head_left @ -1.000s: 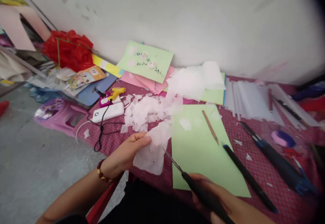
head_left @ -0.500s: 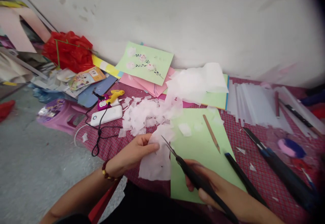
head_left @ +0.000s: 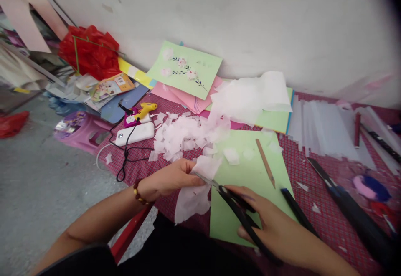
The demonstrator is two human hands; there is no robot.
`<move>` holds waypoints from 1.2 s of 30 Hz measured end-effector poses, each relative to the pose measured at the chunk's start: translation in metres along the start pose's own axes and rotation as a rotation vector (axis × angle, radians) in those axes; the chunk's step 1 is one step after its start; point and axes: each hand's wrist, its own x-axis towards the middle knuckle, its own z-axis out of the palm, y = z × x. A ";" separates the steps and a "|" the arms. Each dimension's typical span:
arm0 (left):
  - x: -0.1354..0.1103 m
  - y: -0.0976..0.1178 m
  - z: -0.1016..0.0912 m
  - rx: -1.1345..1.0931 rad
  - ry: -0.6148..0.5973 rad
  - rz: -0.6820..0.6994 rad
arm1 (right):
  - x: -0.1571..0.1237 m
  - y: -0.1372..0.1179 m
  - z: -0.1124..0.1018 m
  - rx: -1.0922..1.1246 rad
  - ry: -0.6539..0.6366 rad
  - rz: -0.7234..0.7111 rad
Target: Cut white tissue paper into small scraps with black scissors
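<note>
Between the thumb and fingers of my left hand (head_left: 178,178) is a thin sheet of white tissue paper (head_left: 192,201), part of it rising above the hand and part hanging below. My right hand (head_left: 266,221) grips the black handles of a pair of scissors (head_left: 233,203). The blades reach across the tissue right beside my left thumb, with the handles spread apart. Under the scissors lies a light green sheet of paper (head_left: 247,175). A heap of small cut tissue pieces (head_left: 181,136) sits just beyond my left hand.
A brown pencil (head_left: 265,163) lies on the green sheet. To the right are a black-handled tool (head_left: 347,205) and translucent strips (head_left: 326,127). A power bank (head_left: 134,134) with cables and a yellow glue gun (head_left: 146,111) are at left. A flower-decorated green card (head_left: 186,69) leans at the back.
The scissor blades have moved onto the tissue beside my left thumb, and the handles have spread. The tissue's upper part now stands apart from its lower part. The view has shifted slightly.
</note>
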 end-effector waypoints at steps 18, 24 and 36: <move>0.003 0.005 0.003 -0.088 0.056 -0.119 | 0.002 0.002 -0.007 0.000 -0.007 0.006; 0.006 0.004 0.000 -0.082 0.030 -0.122 | 0.009 0.009 -0.007 0.042 -0.029 -0.023; -0.005 -0.038 0.023 -0.456 0.231 -0.125 | -0.002 0.023 -0.010 0.270 -0.168 -0.083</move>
